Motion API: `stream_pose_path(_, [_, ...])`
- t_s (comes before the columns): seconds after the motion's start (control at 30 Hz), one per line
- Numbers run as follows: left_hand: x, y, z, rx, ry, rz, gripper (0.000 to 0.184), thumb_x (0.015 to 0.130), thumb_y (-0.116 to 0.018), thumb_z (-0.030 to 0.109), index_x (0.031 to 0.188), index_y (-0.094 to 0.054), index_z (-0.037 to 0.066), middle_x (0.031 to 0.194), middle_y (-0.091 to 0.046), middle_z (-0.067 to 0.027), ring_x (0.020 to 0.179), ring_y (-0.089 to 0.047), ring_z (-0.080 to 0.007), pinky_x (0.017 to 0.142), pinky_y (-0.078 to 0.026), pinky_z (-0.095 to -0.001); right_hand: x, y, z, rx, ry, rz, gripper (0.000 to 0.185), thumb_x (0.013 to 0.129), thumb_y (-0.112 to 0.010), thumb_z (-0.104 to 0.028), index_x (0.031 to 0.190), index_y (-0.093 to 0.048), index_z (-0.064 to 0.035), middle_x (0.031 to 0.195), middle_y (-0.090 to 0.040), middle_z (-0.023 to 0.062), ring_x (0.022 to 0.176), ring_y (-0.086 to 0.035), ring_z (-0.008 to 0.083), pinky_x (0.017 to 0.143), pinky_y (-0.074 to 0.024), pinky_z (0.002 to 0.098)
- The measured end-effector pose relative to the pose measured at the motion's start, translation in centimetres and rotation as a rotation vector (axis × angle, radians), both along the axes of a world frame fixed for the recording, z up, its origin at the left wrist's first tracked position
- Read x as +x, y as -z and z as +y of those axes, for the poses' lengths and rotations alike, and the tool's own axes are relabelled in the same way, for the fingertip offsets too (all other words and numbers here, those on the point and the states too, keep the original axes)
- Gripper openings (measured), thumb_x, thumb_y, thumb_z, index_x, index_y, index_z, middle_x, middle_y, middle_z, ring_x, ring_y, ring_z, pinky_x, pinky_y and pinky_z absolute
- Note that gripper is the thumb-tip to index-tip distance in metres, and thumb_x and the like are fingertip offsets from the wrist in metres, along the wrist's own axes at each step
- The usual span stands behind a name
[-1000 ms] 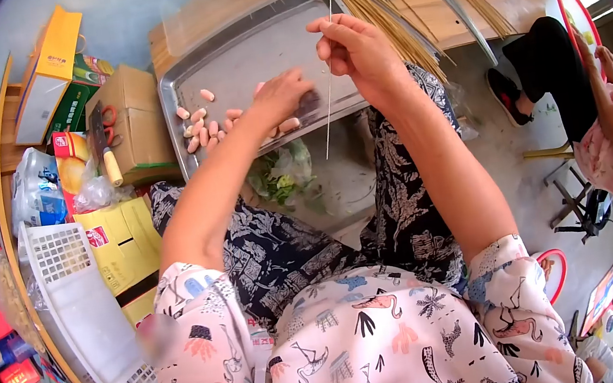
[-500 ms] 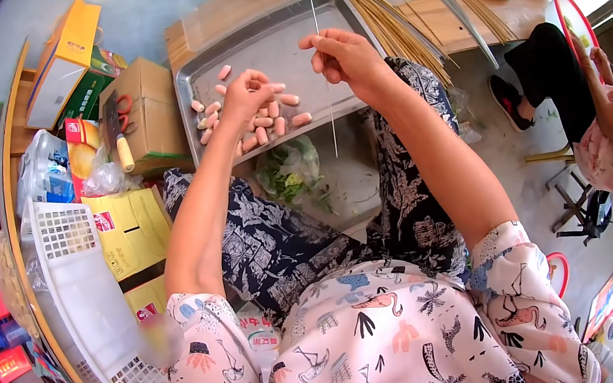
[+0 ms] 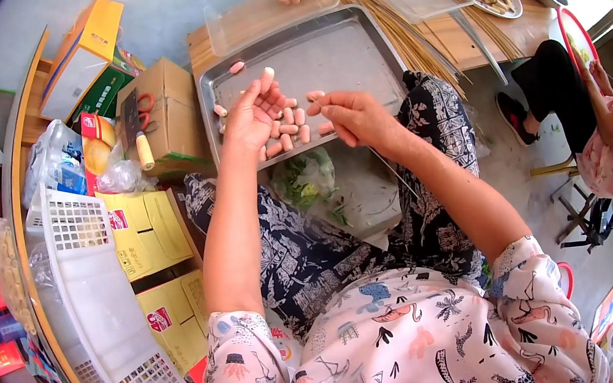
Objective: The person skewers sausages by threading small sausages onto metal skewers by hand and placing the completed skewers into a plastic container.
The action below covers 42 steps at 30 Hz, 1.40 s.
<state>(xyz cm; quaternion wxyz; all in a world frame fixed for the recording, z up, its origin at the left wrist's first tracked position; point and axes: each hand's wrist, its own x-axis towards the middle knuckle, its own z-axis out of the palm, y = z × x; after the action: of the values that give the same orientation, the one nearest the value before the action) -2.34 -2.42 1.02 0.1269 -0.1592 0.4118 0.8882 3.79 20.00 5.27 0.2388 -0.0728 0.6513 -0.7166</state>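
My left hand [image 3: 255,119] is over the left part of a metal tray [image 3: 335,31], palm partly turned up, with a short pink sausage piece [image 3: 268,78] pinched at its fingertips. To its right, my right hand [image 3: 363,117] is closed around a thin skewer [image 3: 401,180], whose lower length slants down toward my knee. Another sausage piece [image 3: 315,96] shows at the right fingertips; whether it is on the skewer or lies behind it I cannot tell. Several loose sausage pieces [image 3: 287,129] lie in the tray under and beside my left hand, some hidden by it.
Behind the tray, a clear plastic lid [image 3: 244,24] carries more pieces. Bamboo skewers [image 3: 410,36] lie right of it, near a plate of cut food [image 3: 507,2]. Red-handled scissors [image 3: 146,108] rest by a cardboard box [image 3: 173,104]. Another person's hand [image 3: 600,95] is at right.
The skewer in my right hand has swung from upright to slanting toward me. My left hand has turned palm up, raising a sausage piece. The whole view has shifted slightly.
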Motion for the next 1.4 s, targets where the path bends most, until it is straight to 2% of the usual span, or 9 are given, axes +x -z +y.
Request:
stream_pose_path(0.07, [-0.1,0.1,0.1,0.012,-0.010,-0.004,0.029,0.088,-0.062,0.022,0.109,-0.061,0.001,0.092,-0.062,-0.0065,0.083,-0.060,-0.0182,0.076,-0.053,-0.0317,-0.1,0.3,-0.5,0.032,-0.049,0.125,0.023,0.094,-0.045,-0.016,0.104,-0.062,-0.0043,0.067,-0.057,-0.0004,0.041,-0.037,0.0026,0.046,-0.0356,0.0179])
stream_pose_path(0.17, [0.0,0.4,-0.1,0.027,-0.017,-0.007,0.027,0.089,-0.061,0.023,0.107,-0.061,0.002,0.091,-0.062,-0.0068,0.082,-0.060,-0.0183,0.076,-0.053,-0.0316,-0.2,0.5,-0.9,0.006,-0.026,0.151,0.020,0.091,-0.047,-0.012,0.098,-0.061,0.0006,0.070,-0.056,0.0021,0.044,-0.045,0.0063,0.042,-0.0338,0.0218])
stream_pose_path(0.27, [0.2,-0.1,-0.2,0.043,-0.026,0.010,0.025,0.089,-0.061,0.024,0.103,-0.062,0.003,0.089,-0.062,-0.0065,0.079,-0.060,-0.0175,0.074,-0.053,-0.0309,-0.1,-0.1,-1.2,0.022,-0.041,0.114,0.020,0.091,-0.047,-0.012,0.098,-0.061,0.0011,0.072,-0.057,0.0031,0.045,-0.046,0.0068,0.042,-0.0342,0.0218])
stream_pose_path(0.5, [0.5,-1.2,0.5,-0.041,-0.044,0.022,0.024,0.081,-0.071,0.023,0.094,-0.065,0.005,0.078,-0.062,-0.0025,0.068,-0.060,-0.0147,0.064,-0.053,-0.0300,-0.3,-0.2,-1.0,0.049,-0.045,0.109,0.020,0.091,-0.045,-0.012,0.096,-0.061,0.0005,0.069,-0.056,0.0018,0.045,-0.046,0.0068,0.042,-0.0345,0.0219])
stream_pose_path(0.7, [0.5,-1.2,0.5,-0.012,-0.016,0.050,0.026,0.083,-0.069,0.023,0.100,-0.065,0.003,0.078,-0.061,-0.0020,0.066,-0.059,-0.0143,0.066,-0.055,-0.0336,-0.3,-0.2,-1.0,0.052,-0.040,0.097,0.020,0.091,-0.046,-0.011,0.095,-0.061,0.0004,0.068,-0.055,0.0012,0.046,-0.046,0.0068,0.042,-0.0344,0.0218])
stream_pose_path(0.77, [0.5,-1.1,0.6,-0.010,-0.015,0.053,0.027,0.083,-0.068,0.023,0.102,-0.064,0.003,0.078,-0.060,-0.0020,0.066,-0.058,-0.0142,0.067,-0.055,-0.0353,-0.3,0.1,-1.0,0.048,-0.034,0.086,0.024,0.093,-0.046,-0.016,0.103,-0.064,-0.0032,0.053,-0.047,-0.0045,0.042,-0.037,0.0024,0.047,-0.0319,0.0176])
stream_pose_path(0.9, [0.4,-0.8,0.6,-0.008,-0.003,0.073,0.031,0.085,-0.066,0.024,0.106,-0.062,0.002,0.079,-0.058,-0.0020,0.067,-0.056,-0.0141,0.069,-0.056,-0.0388,-0.4,0.1,-1.0,0.059,-0.049,0.082,0.024,0.094,-0.045,-0.016,0.103,-0.063,-0.0030,0.054,-0.048,-0.0043,0.041,-0.037,0.0024,0.047,-0.0324,0.0176])
stream_pose_path(1.2, [0.1,-0.6,0.7,-0.030,0.026,0.104,0.034,0.085,-0.066,0.025,0.107,-0.061,0.000,0.077,-0.058,-0.0021,0.066,-0.058,-0.0156,0.066,-0.056,-0.0364,-0.5,0.0,-0.9,0.075,-0.035,0.094,0.024,0.093,-0.045,-0.015,0.103,-0.063,-0.0026,0.056,-0.050,-0.0034,0.041,-0.037,0.0021,0.048,-0.0340,0.0175])
stream_pose_path(1.4, [0.3,-0.9,0.8,-0.044,0.032,0.120,0.033,0.084,-0.067,0.025,0.106,-0.062,0.001,0.076,-0.058,-0.0016,0.063,-0.058,-0.0149,0.064,-0.056,-0.0353,-0.6,0.1,-0.8,0.105,-0.060,0.090,0.025,0.093,-0.044,-0.014,0.104,-0.063,-0.0025,0.060,-0.054,-0.0027,0.041,-0.037,0.0021,0.059,-0.0415,0.0174])
